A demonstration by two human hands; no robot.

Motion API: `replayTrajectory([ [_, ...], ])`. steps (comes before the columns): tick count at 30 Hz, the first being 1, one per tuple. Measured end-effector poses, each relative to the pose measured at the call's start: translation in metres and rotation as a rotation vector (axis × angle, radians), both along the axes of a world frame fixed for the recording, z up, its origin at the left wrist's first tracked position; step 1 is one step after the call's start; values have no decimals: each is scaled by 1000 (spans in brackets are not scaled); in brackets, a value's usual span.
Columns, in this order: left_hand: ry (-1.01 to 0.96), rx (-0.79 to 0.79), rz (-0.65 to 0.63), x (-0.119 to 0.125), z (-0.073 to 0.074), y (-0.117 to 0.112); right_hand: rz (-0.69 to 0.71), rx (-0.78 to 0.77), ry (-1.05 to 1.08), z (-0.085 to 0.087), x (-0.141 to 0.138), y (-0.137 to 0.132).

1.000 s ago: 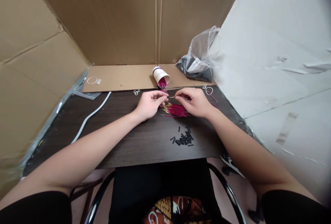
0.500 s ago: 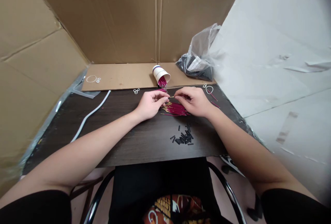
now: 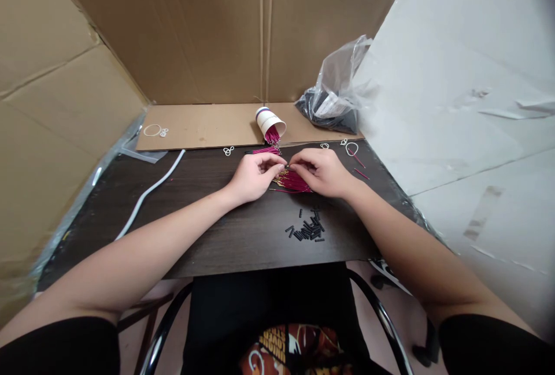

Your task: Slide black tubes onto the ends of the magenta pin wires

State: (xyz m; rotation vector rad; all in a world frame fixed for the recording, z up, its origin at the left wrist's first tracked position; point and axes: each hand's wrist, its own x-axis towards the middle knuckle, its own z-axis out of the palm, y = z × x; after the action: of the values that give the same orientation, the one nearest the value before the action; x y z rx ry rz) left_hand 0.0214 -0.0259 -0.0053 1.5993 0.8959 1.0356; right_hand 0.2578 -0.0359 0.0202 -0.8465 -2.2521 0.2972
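Observation:
My left hand (image 3: 255, 177) and my right hand (image 3: 321, 171) meet fingertip to fingertip over the middle of the table, both closed in a pinch. The right fingers hold a thin gold-tipped wire, now nearly hidden. What the left fingers pinch is too small to make out. Just under the hands lies a pile of dark-red wires (image 3: 293, 182) with gold ends pointing left. Behind the left hand is another bunch of red wires (image 3: 265, 150). Short black tubes (image 3: 310, 229) are scattered nearer to me.
A white paper cup (image 3: 265, 119) lies tipped over with red wires in its mouth. A clear plastic bag (image 3: 332, 106) of black pieces stands at the back right. A grey tube (image 3: 150, 193) lies at left. White rings (image 3: 228, 151) and cardboard walls (image 3: 208, 28) surround the work.
My hands have come closer together, and the gold piece that showed between the fingertips is now mostly covered. My right hand has shifted slightly left.

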Motion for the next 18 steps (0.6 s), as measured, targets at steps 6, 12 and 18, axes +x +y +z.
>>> replayTrajectory([
  [6,59,85,17,-1,-2,-1,-33,-50,22,-1,-2,-2],
  [12,101,124,27,-1,-1,-2,-25,-42,36,-2,-4,-3],
  [18,91,128,22,-1,0,-3,-45,-92,36,-2,-5,-3],
])
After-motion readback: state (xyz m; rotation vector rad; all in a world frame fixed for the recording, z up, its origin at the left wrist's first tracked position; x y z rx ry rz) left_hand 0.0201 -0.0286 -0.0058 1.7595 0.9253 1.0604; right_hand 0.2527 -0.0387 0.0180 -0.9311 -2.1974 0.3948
